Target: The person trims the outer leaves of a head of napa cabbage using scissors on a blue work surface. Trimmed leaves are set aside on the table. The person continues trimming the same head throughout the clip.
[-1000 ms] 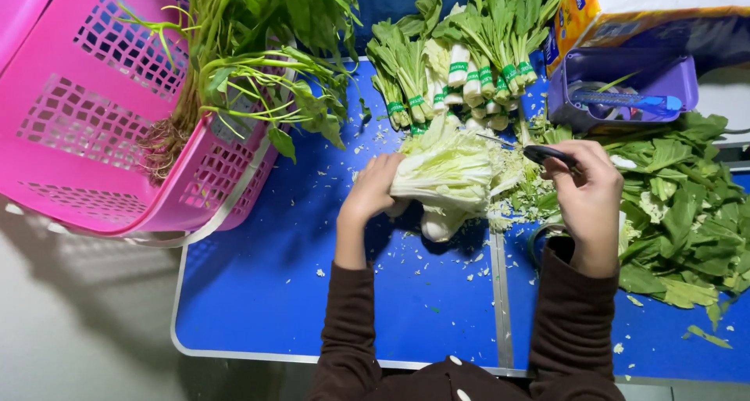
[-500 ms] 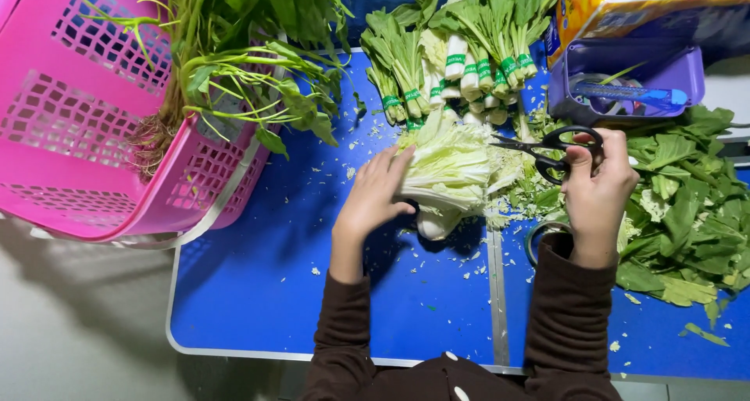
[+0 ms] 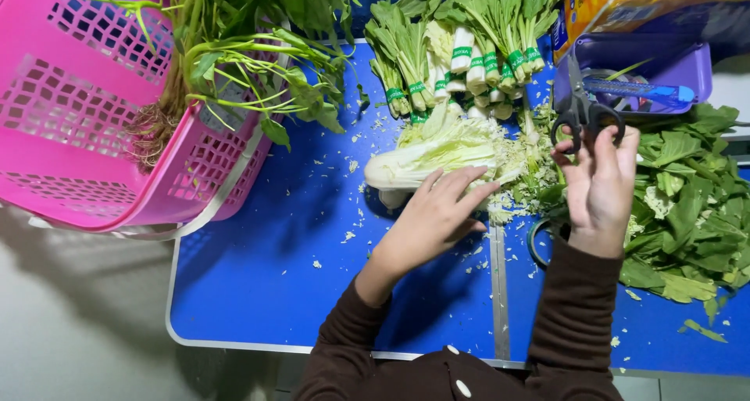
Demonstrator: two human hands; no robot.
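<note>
My left hand (image 3: 434,217) is spread out with loose fingers, and the fingertips rest on one pale green cabbage head (image 3: 437,152) that lies on its side on the blue table (image 3: 273,284), about in the middle. I do not grip it, I only touch it from the near side. My right hand (image 3: 600,188) is raised a little to the right of the cabbage, and its fingers are closed around the handles of one pair of black scissors (image 3: 582,108). The blades point away from me, toward the far edge; I cannot tell if the blades are apart or together.

Behind the cabbage, at the far side, I count about seven small bundles of greens (image 3: 461,49), each tied with a green band; some are hidden behind others, so the count is not sure. To the left stands one pink basket (image 3: 70,127), tilted, with long leafy stems and roots (image 3: 234,49) hanging out of it. To the right there is one purple tray (image 3: 691,65), and near it one pile of cut dark green leaves (image 3: 695,198). Many small white and green scraps lie on the table around the cabbage.
</note>
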